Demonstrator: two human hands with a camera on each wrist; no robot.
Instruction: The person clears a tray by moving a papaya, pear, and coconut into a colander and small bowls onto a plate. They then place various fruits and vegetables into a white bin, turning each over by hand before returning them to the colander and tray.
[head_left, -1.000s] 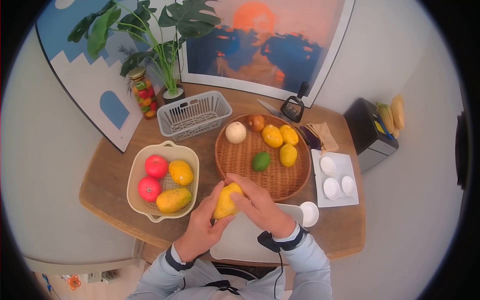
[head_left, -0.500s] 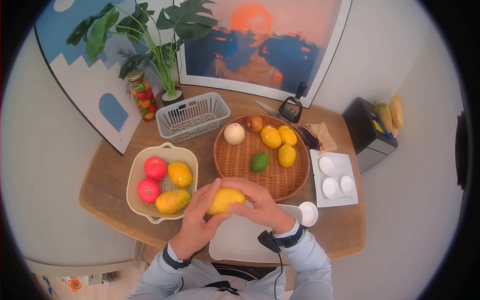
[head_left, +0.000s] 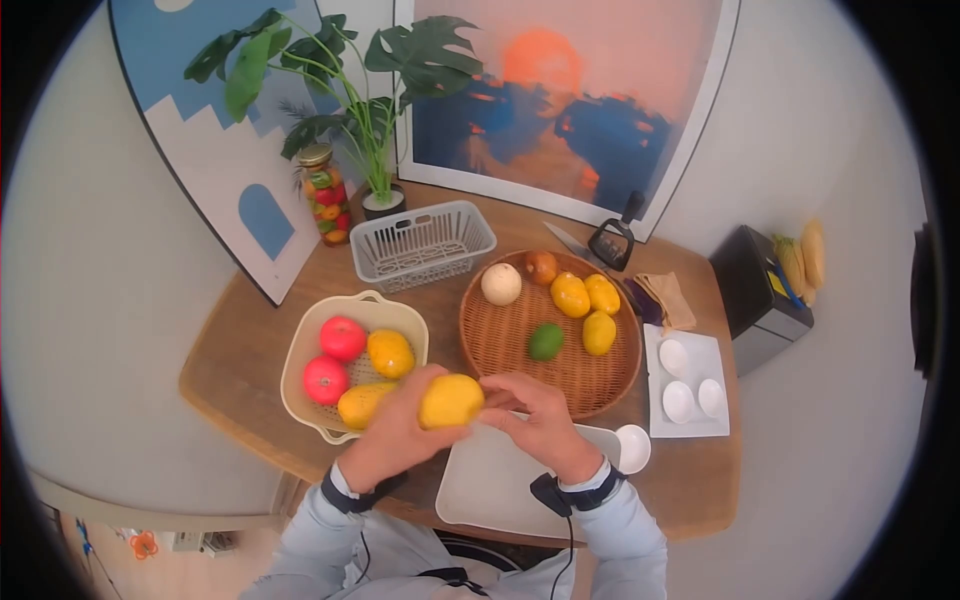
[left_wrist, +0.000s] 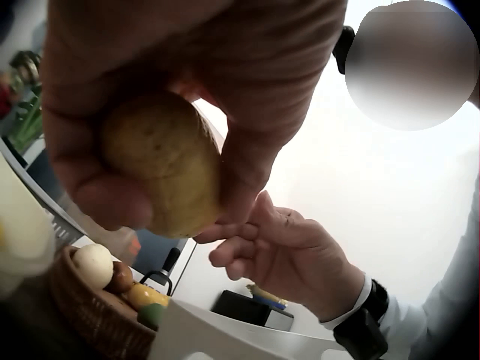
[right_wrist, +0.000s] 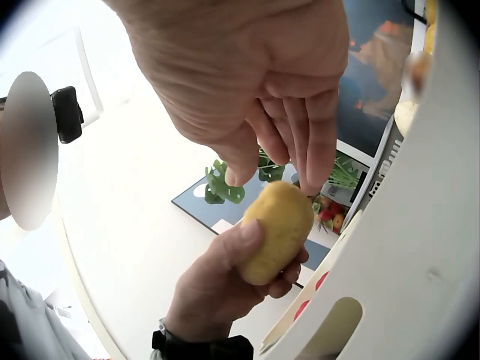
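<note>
My left hand point(head_left: 400, 432) grips a smooth yellow potato point(head_left: 450, 402), thumb on one side and fingers on the other. In the left wrist view the potato point(left_wrist: 169, 165) shows small dents on its skin. My right hand point(head_left: 540, 425) is just right of it, its fingers loosely bent and holding nothing. From the right wrist view, those fingertips point(right_wrist: 319, 176) hang right by the potato's upper end. Below both hands lies a pale tray point(head_left: 495, 490). A cream basket point(head_left: 292, 375) left of my hands holds two pink-red round fruits and two yellow ones, partly hidden by my left hand.
A round wicker tray point(head_left: 495, 345) holds a white ball-shaped vegetable, an onion, a green fruit and several yellow ones. Behind stands a grey basket point(head_left: 425, 272). Small white dishes sit on a white plate point(head_left: 690, 422) at right, near a white bowl point(head_left: 633, 448). A knife point(head_left: 567, 240) lies at the back.
Both hands were around the potato and turned it. Now the left hand alone holds it, and the right hand has come away to the right. The head view has shifted.
</note>
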